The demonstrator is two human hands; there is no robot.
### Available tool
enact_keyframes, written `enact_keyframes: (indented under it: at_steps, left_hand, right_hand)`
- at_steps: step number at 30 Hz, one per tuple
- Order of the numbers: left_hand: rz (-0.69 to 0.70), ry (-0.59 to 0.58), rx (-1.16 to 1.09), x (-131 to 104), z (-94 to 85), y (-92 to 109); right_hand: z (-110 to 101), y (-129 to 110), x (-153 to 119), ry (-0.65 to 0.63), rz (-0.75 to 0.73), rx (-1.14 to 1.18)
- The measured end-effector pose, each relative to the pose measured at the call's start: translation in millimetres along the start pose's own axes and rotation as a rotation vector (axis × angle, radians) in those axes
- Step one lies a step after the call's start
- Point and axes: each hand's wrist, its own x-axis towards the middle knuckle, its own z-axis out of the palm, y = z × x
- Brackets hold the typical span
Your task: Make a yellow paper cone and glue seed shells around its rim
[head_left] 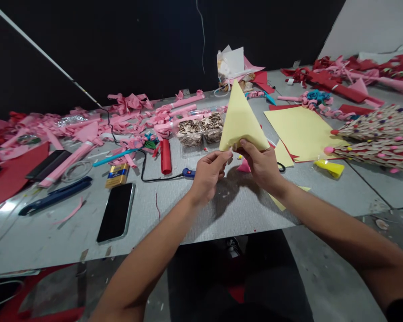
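A pale yellow paper cone (242,117) stands point up in front of me, above the table. My left hand (208,172) pinches its lower left corner between thumb and fingertips. At the lower edge, right of the middle, my right hand (263,166) grips the paper, thumb on the near face and the other fingers mostly hidden. Behind the right hand, a scissors handle (281,167) shows in part. Larger yellow sheets (302,129) lie to the right over red paper. A blue-handled tool (188,173) with a black cord rests left of my left hand.
Clear boxes of small wooden pieces (201,129) stand behind the hands. A phone (116,212), a stapler (56,196) and a staple box (117,175) lie at left. Pink paper scraps (131,102) spread along the back. Decorated cones (375,154) lie at right.
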Motion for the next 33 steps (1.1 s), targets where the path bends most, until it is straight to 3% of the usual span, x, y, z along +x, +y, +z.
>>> enact_keyframes:
  at_steps: [8,21,33]
  left_hand:
    - [0.020,-0.011,0.038,1.3,-1.5,-0.5]
    - [0.005,-0.036,-0.041,0.8,-1.1,0.7]
    - [-0.038,-0.028,0.000,2.3,-2.6,0.9]
  right_hand:
    - [0.2,-4.3,0.1,-0.003,0.023,0.007]
    - [-0.6,-2.8,-7.4,-0.017,-0.076,-0.168]
    - [0.9,-2.7,3.0,0.027,-0.004,0.096]
